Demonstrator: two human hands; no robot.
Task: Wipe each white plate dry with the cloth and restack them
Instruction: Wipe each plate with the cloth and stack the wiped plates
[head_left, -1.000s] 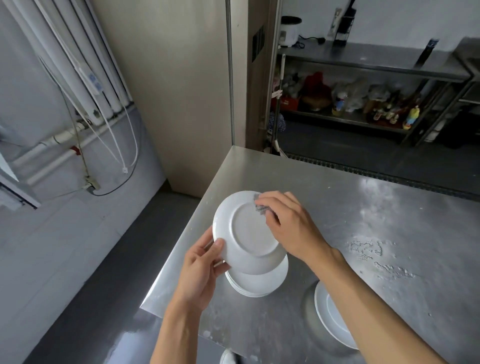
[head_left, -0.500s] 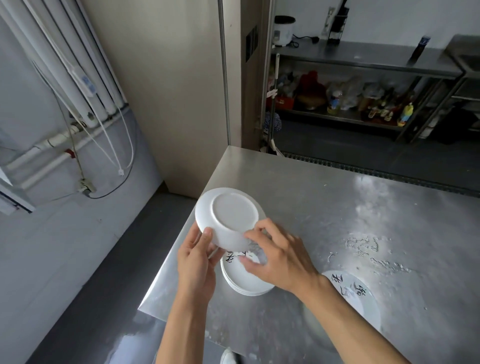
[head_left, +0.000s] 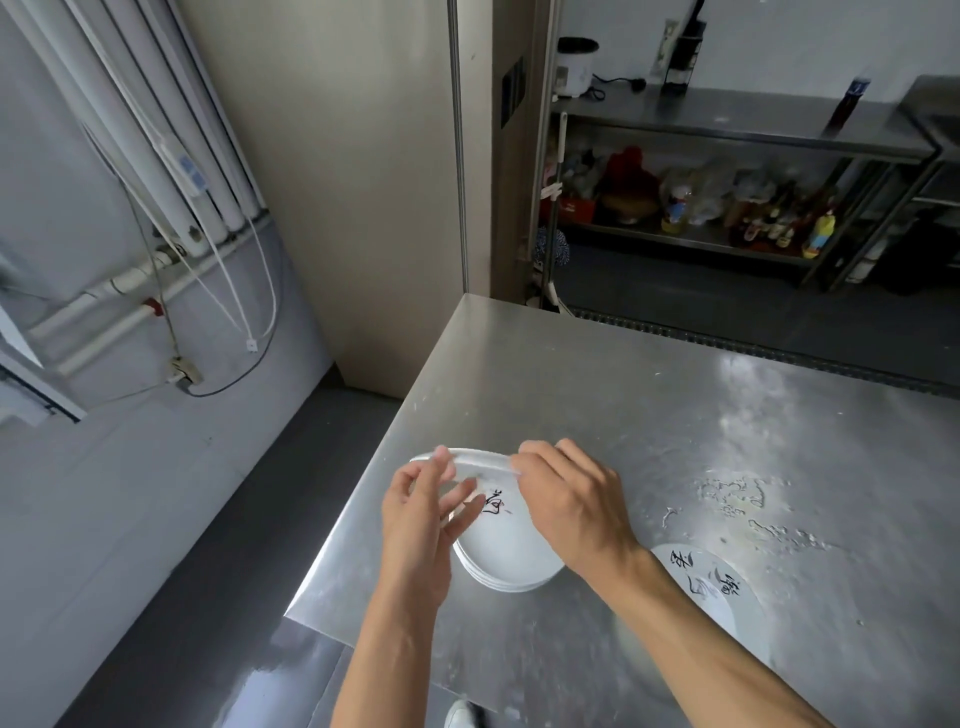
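Fingers (head_left: 540, 449) of the right hand (head_left: 571, 509) are curled over the right end of a white plate (head_left: 483, 460), gripping its rim. Left hand (head_left: 421, 525) is on the other end: its fingers (head_left: 444, 460) lie over the top of the rim and the thumb sits below, so it's a pinch, though motion blur hides the exact contact. Both hands are closed on the same plate and neither is spread wide.

The held plate is seen nearly edge-on, as a thin white line between the two hands. It's off the counter (head_left: 675, 415), just above the far edge of the plate stack (head_left: 511, 556), and I can't tell whether the two touch.

The stack sits near the counter's front-left corner, several plates deep. The top plate faces up with a black brush mark near its far rim, partly covered by both hands.

A single plate (head_left: 711, 592) lies flat on the counter to the right of the stack, apart from it. It has black brush characters on its face, and the right forearm hides its near-left part.

Water streaks (head_left: 737, 499) are on the steel behind that plate. A metal rack (head_left: 727, 130) with bottles stands at the back of the room.
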